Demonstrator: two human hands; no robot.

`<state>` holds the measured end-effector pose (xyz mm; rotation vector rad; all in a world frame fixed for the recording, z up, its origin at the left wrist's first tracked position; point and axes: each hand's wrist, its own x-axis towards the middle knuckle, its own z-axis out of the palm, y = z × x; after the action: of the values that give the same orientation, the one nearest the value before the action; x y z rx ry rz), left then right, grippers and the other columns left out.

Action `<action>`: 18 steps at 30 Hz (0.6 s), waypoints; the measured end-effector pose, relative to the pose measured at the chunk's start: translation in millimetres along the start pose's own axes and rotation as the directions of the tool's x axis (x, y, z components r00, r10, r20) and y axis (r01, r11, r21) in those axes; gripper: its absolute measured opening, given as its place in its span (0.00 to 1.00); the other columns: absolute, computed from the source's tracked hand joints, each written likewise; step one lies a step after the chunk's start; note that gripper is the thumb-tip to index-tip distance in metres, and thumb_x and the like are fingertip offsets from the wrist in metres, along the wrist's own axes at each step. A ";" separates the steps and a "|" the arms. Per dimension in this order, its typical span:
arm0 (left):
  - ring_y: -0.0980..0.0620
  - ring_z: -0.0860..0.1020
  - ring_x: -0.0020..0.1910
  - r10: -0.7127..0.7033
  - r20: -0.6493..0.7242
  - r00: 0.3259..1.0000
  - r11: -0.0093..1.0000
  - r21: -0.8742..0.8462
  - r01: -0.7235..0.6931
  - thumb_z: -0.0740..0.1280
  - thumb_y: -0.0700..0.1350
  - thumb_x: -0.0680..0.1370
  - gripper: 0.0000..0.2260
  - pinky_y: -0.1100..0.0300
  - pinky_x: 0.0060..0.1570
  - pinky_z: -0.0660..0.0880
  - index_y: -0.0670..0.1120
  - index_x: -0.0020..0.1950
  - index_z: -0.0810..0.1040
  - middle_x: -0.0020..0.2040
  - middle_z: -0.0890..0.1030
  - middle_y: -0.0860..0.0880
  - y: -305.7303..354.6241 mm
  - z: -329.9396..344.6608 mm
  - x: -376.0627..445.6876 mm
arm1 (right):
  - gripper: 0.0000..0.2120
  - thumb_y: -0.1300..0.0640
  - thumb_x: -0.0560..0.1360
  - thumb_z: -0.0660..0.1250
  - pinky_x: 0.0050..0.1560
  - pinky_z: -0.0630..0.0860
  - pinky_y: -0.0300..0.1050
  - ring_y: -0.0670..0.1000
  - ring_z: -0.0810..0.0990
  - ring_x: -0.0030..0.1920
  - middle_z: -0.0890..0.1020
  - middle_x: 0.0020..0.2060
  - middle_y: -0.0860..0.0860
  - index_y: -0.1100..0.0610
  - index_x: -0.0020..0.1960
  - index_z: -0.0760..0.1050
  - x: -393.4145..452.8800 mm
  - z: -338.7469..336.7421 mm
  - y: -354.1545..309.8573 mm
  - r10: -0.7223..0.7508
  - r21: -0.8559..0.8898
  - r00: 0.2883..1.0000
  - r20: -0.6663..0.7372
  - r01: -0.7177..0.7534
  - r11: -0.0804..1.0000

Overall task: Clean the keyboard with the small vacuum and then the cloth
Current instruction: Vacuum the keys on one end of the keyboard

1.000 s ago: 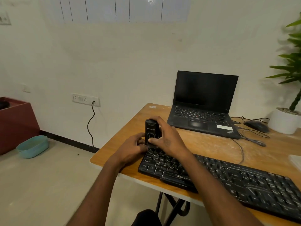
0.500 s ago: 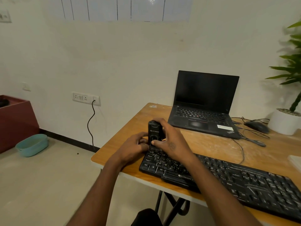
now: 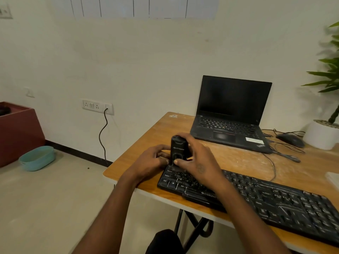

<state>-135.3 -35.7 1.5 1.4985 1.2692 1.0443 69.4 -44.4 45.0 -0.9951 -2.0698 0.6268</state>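
I saw the wooden table (image 3: 146,143) first, carrying everything else. Along its near edge lay the black keyboard (image 3: 275,200), running off toward the table's right side. At the table's far edge, by the wall, an open laptop (image 3: 231,114) stood with a dark screen. A white plant pot (image 3: 320,136) sat on the table's far right, and a black mouse (image 3: 290,140) lay on the table between the pot and the laptop, its cables trailing over the tabletop. On the floor, well to the left of the table, I noted a teal tub (image 3: 37,157).

The small vacuum (image 3: 178,149) stood upright over the keyboard's left end, near the table's left corner. My right hand (image 3: 198,162) grasped it, fingers curled round its far side and thumb on its front. My left hand (image 3: 150,162) had curled fingers pressed to the vacuum's lower left side, steadying it.
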 end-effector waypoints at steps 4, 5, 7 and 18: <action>0.41 0.85 0.57 0.014 0.022 1.000 0.999 -0.040 -0.013 0.70 0.34 0.77 0.20 0.44 0.59 0.82 0.45 0.68 0.78 0.57 0.86 0.41 -0.4 -0.8 -1.6 | 0.35 0.58 0.73 0.76 0.49 0.83 0.46 0.48 0.80 0.55 0.80 0.59 0.47 0.36 0.71 0.64 5.3 9.9 -6.0 -0.016 -0.037 1.000 0.013 0.016 0.999; 0.41 0.86 0.56 0.003 0.029 1.000 0.999 -0.048 -0.002 0.69 0.33 0.78 0.21 0.45 0.58 0.82 0.45 0.70 0.77 0.57 0.86 0.40 -0.7 -0.8 -1.2 | 0.35 0.58 0.73 0.76 0.48 0.83 0.44 0.47 0.80 0.56 0.80 0.60 0.47 0.36 0.71 0.64 1.1 4.7 -3.9 -0.004 -0.027 1.000 0.015 0.004 1.000; 0.43 0.86 0.55 -0.016 0.021 1.000 0.999 -0.048 0.017 0.67 0.31 0.79 0.21 0.52 0.54 0.83 0.44 0.71 0.75 0.57 0.86 0.41 0.4 -1.7 -0.7 | 0.35 0.58 0.73 0.76 0.44 0.82 0.40 0.45 0.81 0.55 0.80 0.59 0.46 0.35 0.71 0.65 -11.5 -10.5 2.5 0.024 -0.024 1.000 0.010 -0.024 0.999; 0.41 0.86 0.52 0.012 0.060 0.998 0.994 -0.111 -0.005 0.65 0.26 0.78 0.18 0.57 0.50 0.82 0.37 0.66 0.78 0.55 0.85 0.35 1.7 -1.3 -0.2 | 0.34 0.58 0.73 0.75 0.45 0.84 0.49 0.48 0.81 0.51 0.81 0.57 0.49 0.35 0.70 0.64 -4.2 10.6 -8.7 0.005 -0.028 1.000 -0.011 -0.005 1.000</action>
<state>-136.1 -35.9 3.5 1.4409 1.1451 1.0499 58.8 -54.0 42.8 -1.0182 -2.0725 0.5952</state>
